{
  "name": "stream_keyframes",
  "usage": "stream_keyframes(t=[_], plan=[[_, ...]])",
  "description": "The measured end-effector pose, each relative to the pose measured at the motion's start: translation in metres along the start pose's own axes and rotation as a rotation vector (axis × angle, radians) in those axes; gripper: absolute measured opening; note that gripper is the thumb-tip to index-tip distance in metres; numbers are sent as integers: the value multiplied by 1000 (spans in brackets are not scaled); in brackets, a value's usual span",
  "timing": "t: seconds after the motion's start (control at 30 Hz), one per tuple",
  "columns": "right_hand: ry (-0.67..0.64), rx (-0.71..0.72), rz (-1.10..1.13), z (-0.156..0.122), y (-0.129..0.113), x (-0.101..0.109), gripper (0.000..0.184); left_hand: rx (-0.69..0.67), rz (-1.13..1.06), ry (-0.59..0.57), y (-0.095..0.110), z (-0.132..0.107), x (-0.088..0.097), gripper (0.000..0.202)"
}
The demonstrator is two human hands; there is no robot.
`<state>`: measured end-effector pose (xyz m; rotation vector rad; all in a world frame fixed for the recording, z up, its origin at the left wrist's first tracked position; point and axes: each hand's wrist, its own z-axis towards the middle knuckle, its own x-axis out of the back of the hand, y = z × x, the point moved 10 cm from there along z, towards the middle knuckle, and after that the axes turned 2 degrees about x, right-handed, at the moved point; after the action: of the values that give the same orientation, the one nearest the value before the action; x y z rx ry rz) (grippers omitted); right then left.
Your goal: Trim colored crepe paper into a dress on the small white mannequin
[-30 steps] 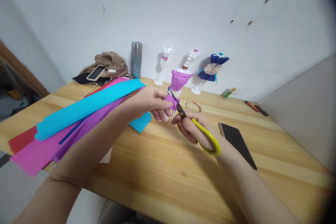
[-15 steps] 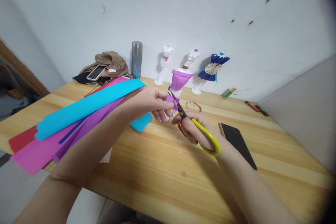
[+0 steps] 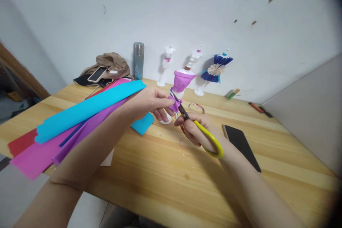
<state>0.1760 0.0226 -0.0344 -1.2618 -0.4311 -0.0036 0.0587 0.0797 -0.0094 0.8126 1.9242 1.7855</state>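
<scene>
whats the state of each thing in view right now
Scissors, held in the right hand, blades at the purple piece
Purple piece, crumpled, pinched in the left hand
Leftmost mannequin, standing, pink band on
Middle mannequin, standing, purple skirt on
Blue-dressed mannequin, standing
Flask, upright, capped
Cream-edged phone, dark screen
Black device, lying flat
Turquoise strip, lying across other strips

Upright grey flask [image 3: 138,62], bunched brown cloth [image 3: 114,62], pale-edged phone [image 3: 97,74], flat black slab [image 3: 242,146]
</scene>
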Motion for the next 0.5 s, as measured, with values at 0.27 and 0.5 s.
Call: stream_keyframes(t=[0.27,0.5], plan=[[-1,35,-10,0,-3,-2,66,12,-24,20,1,-2,0,19],[-24,39,-9,1,-6,-4,67,-1,4,3,-1,1,-3,21]])
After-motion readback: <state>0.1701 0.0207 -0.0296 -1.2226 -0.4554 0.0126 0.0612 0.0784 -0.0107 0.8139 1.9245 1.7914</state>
